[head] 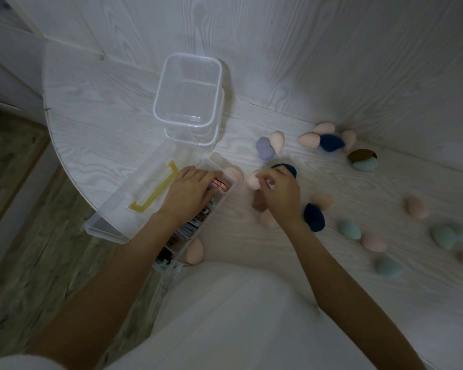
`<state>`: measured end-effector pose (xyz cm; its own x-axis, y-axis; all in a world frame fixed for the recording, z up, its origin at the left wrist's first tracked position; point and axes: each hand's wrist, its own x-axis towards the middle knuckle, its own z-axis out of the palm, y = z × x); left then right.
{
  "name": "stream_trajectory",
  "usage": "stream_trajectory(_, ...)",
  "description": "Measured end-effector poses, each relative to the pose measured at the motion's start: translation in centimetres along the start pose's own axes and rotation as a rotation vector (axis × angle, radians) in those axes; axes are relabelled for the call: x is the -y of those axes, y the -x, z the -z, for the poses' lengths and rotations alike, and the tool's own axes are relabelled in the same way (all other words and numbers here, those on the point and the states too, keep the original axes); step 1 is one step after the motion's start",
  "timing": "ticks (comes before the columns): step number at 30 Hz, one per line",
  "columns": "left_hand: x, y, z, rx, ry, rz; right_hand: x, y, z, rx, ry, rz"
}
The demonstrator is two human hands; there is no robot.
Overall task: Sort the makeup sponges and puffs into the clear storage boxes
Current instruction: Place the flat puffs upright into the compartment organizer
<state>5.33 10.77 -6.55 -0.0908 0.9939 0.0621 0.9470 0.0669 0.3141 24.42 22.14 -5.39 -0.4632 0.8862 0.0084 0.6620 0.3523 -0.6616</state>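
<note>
Head view: left hand (189, 190) rests flat in the long box (198, 209) at the desk (91, 116) edge; right hand's (280, 193) fingers, blurred, seemingly pinch a pink sponge (253, 180).

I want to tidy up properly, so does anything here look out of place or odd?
Yes. Many sponges lie scattered loose over the table, like the teal one and the navy one. A pink sponge sits outside the long box, near the table's edge. The square box looks empty.
</note>
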Motion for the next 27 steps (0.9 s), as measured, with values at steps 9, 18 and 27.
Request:
stream_trajectory(9, 0.0, -0.5, 0.4, -0.009, -0.032, -0.017, -1.7, 0.4, -0.8, 0.344, 0.163, -0.275)
stream_trajectory(18, -0.1, -0.6, 0.8, -0.047, 0.019, -0.014, 5.3, -0.2, 2.8, 0.065, -0.207, 0.048)
stream_trajectory(27, 0.1, -0.3, 0.7, -0.065, 0.084, -0.034, 6.5, -1.5, -3.8, 0.083, 0.491, 0.381)
